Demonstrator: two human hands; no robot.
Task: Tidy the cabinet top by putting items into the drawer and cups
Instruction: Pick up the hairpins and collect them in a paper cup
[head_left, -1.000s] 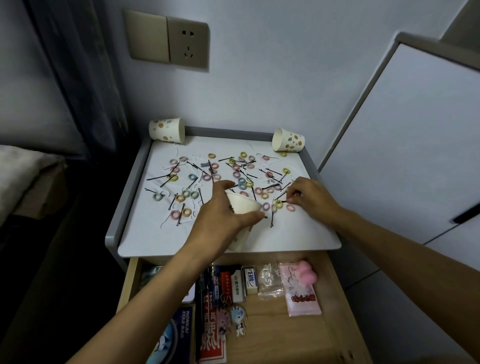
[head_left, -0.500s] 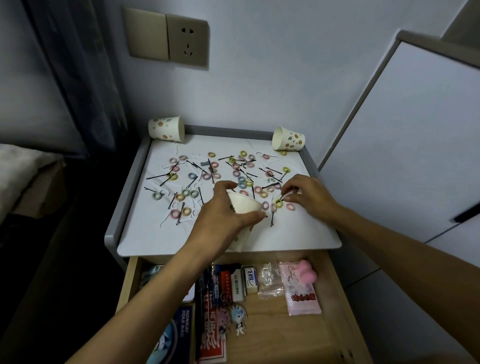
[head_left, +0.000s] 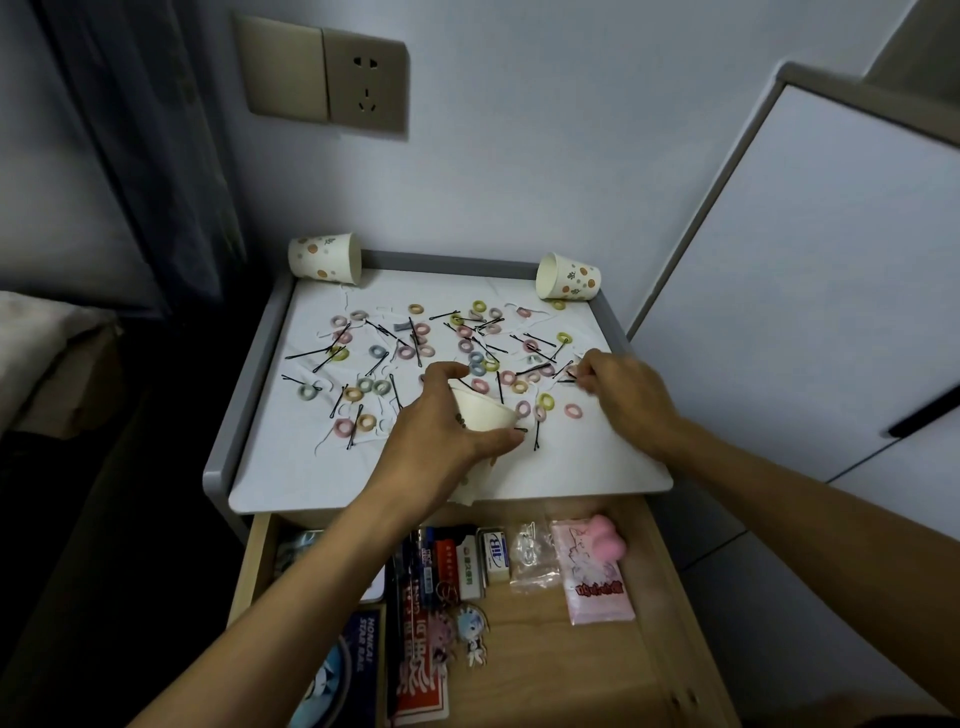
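Paper cup (head_left: 485, 415) is in the left hand (head_left: 441, 431): fingers and thumb wrapped round its wall, mouth tilted up and to the right. It's over the front middle of the cabinet top (head_left: 597, 467). Can't tell if its base touches the surface.

Right hand (head_left: 623, 395) is just right of the cup, knuckles up. Thumb and fingertips are pinched on a black hairpin (head_left: 567, 381) down at the surface, slightly blurred there. Hands are near each other, not touching.

Loose items:
- Small hair ties (head_left: 573, 411) in pink, yellow, blue and green, plus more hairpins (head_left: 311, 353), scattered over the middle and back of the top, many overlapping.
- Rear-left cup (head_left: 326, 258), patterned, on its side against the grey rim, mouth facing right.
- Rear-right cup (head_left: 569, 278), same pattern, on its side in the other back corner, mouth facing left.

Drawer (head_left: 545, 675) under the top is pulled open, wood inside.
- Back row: pens and small boxes, an eraser box (head_left: 496, 556), a clear plastic bag (head_left: 530, 558), and a pink packet (head_left: 597, 587) with a pink squishy lump (head_left: 605, 540) on its far end.
- Nearer the front: a keychain figure (head_left: 470, 631), a red pack (head_left: 421, 686), and a blue box (head_left: 358, 670) partly hidden by the left forearm.

Around it:
- Wall socket (head_left: 363, 78) above.
- White cupboard door (head_left: 831, 260) with a black handle (head_left: 924, 413) on the right.
- Dark curtain (head_left: 130, 156) and a bed edge (head_left: 41, 353) on the left.
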